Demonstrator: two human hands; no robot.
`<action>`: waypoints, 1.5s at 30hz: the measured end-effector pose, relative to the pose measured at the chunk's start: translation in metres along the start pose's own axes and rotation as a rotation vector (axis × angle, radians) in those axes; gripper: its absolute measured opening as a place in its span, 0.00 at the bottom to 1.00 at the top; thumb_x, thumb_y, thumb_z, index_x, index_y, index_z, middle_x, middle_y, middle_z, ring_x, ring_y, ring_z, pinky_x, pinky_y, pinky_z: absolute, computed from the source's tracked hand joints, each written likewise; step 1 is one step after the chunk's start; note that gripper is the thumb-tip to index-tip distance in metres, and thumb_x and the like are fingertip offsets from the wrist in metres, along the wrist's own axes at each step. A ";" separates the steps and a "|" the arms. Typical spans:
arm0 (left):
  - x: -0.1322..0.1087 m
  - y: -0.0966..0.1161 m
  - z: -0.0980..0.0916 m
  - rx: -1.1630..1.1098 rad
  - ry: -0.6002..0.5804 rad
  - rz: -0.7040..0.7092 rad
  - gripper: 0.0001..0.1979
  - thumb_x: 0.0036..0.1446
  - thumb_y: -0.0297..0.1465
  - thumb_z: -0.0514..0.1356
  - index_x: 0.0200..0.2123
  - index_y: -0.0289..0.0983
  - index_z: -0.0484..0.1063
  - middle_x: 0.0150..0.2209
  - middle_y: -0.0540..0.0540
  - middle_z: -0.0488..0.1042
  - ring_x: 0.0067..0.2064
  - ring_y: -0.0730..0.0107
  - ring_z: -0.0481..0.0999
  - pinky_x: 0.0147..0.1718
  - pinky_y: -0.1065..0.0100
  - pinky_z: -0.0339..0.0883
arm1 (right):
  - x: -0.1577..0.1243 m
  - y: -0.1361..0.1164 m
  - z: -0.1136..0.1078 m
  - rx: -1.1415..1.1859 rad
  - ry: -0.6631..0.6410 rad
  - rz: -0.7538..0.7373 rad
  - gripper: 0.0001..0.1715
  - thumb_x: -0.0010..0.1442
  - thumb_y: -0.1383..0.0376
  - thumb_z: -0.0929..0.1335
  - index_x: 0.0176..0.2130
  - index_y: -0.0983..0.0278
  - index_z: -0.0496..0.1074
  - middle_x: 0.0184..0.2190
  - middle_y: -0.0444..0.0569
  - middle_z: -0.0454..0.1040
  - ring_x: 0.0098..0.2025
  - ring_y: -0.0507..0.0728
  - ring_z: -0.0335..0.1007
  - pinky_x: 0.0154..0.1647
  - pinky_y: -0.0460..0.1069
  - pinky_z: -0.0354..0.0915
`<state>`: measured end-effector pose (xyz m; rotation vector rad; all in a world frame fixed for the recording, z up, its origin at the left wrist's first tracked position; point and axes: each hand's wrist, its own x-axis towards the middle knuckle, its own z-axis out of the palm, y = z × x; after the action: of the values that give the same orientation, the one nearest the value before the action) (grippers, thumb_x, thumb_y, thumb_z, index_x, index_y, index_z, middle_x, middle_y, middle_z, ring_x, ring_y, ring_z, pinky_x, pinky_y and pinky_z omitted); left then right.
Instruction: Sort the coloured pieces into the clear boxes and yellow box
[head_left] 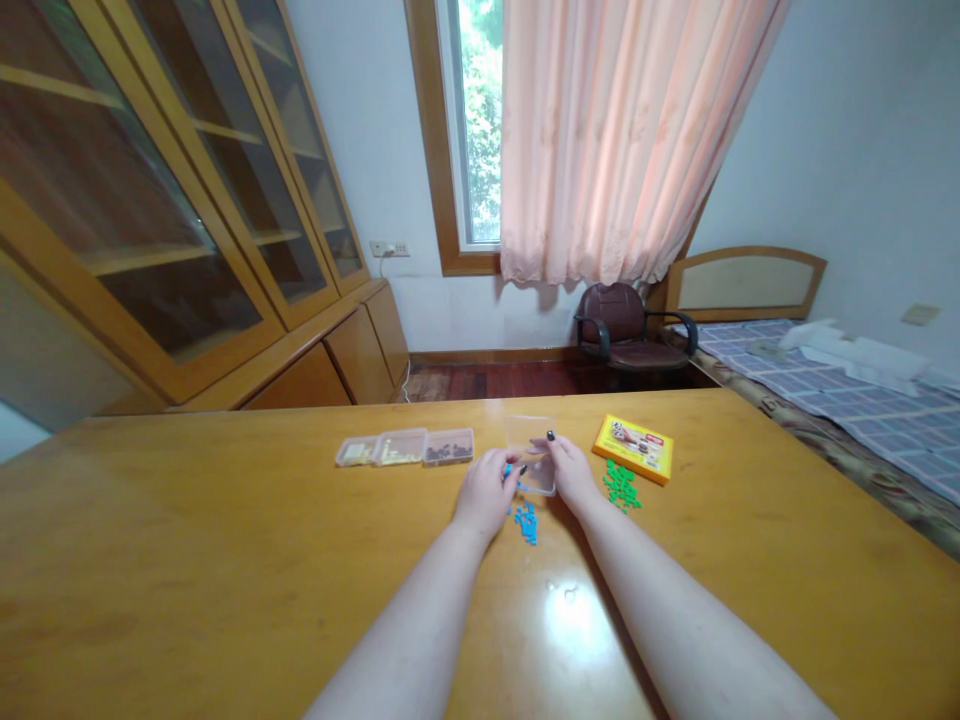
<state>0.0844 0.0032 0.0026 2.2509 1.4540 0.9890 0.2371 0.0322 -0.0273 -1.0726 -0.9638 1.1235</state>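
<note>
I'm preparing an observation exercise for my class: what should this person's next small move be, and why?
Probably bring the left hand to the loose blue pieces and pick some up for the clear box. They lie on the table just in front of it, and the right hand is at the box, seemingly able to steady it.

Bright daylight through window [481, 120]; white glare on tabletop [225, 550]; cabinet [225, 200] stretched at left edge; blue pieces [527, 524] soft.

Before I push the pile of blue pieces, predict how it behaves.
The blue pieces will probably spread apart, as they lie loose. Each is likely light, being tiny. On the glossy table, they may slide easily.
</note>
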 end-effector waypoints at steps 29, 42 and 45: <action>-0.016 0.006 0.024 0.179 -0.409 0.252 0.25 0.54 0.28 0.52 0.56 0.47 0.56 0.58 0.49 0.58 0.59 0.66 0.54 0.58 0.58 0.44 | -0.002 -0.012 -0.002 0.024 0.250 0.048 0.20 0.48 0.50 0.64 0.30 0.64 0.70 0.25 0.49 0.75 0.21 0.53 0.66 0.22 0.48 0.63; -0.009 -0.002 0.027 0.074 -0.394 0.210 0.16 0.55 0.29 0.52 0.48 0.43 0.67 0.50 0.47 0.68 0.52 0.66 0.63 0.53 0.63 0.55 | -0.002 -0.010 -0.002 -0.009 0.249 0.034 0.22 0.47 0.50 0.65 0.31 0.65 0.72 0.27 0.49 0.76 0.21 0.53 0.66 0.22 0.48 0.62; -0.015 0.005 0.023 0.173 -0.402 0.267 0.29 0.53 0.40 0.55 0.58 0.44 0.52 0.58 0.47 0.58 0.58 0.61 0.54 0.57 0.57 0.46 | -0.003 -0.012 -0.001 -0.039 0.257 0.032 0.22 0.47 0.49 0.64 0.31 0.65 0.72 0.25 0.49 0.75 0.22 0.54 0.66 0.22 0.48 0.62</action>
<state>0.0998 -0.0094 -0.0170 2.6254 1.1230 0.4433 0.2404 0.0281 -0.0158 -1.2342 -0.7701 0.9682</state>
